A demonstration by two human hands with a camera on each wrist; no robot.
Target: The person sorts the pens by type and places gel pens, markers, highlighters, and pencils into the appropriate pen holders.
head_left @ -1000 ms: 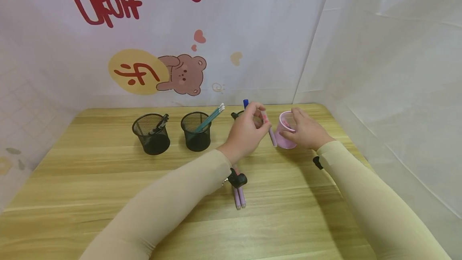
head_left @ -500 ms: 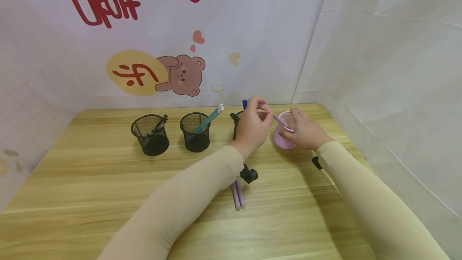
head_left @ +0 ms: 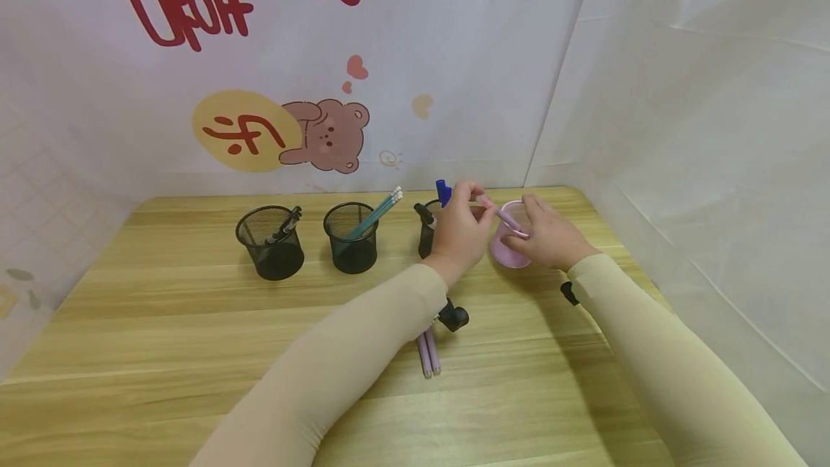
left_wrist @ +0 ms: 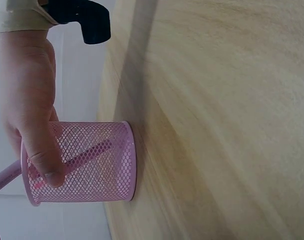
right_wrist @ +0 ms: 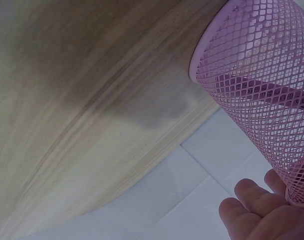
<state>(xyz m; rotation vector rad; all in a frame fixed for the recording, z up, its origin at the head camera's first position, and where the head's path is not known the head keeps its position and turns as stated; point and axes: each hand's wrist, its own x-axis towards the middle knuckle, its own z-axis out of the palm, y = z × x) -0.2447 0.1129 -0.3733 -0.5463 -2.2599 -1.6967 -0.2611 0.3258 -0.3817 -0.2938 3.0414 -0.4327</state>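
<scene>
In the head view, my left hand [head_left: 462, 229] pinches a slim purple pen [head_left: 508, 218] by its upper end, between thumb and fingers. The pen slants down over the rim of a pink mesh pen holder [head_left: 510, 254]. Through the mesh, the left wrist view shows the lower part of the pen [left_wrist: 89, 154] inside the holder. My right hand [head_left: 551, 233] grips this holder near its rim from the right, thumb [left_wrist: 44, 157] along the near wall. Fingers [right_wrist: 259, 200] of that hand show beside the rim in the right wrist view. The holder stands upright on the table.
Two more purple pens [head_left: 428, 352] lie on the wooden table [head_left: 519, 395], partly under my left forearm. A black mesh holder [head_left: 425, 240] with pens stands behind my left hand. Further left are one with teal pencils [head_left: 353, 254] and one with black pens [head_left: 279, 258].
My left hand has moved right, and the pen has swung from beside the pink holder to a slant with its lower end inside. My right hand has kept its grip on the holder.
</scene>
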